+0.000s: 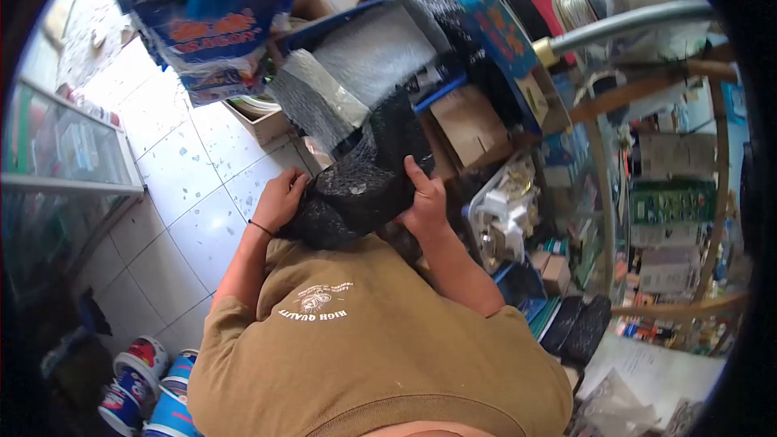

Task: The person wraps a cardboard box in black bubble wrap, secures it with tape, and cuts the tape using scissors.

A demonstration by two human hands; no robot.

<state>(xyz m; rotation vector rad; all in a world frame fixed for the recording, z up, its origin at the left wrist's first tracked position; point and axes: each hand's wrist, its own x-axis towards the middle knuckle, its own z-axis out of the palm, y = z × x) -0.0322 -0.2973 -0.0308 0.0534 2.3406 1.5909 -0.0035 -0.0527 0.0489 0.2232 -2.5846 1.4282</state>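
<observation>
A bundle of black bubble wrap (350, 204) lies in front of my chest, between my two hands. My left hand (281, 197), with a dark band at the wrist, has its fingers curled onto the bundle's left edge. On the other side my right hand (424, 199) grips it, thumb on top and the other fingers hidden beneath. The wrap reaches forward to a flat piece in clear bubble wrap (320, 101), which rests against a blue-edged box (429, 101). What the black wrap contains, if anything, is hidden.
Ahead hang blue printed packages (214, 40). Right of me are a cardboard box (469, 125), a white basket (506, 210) of small parts and a metal rail (631, 26). At left stand a glass case (65, 142) and, lower, several paint tubs (142, 360) on the tiled floor (182, 214).
</observation>
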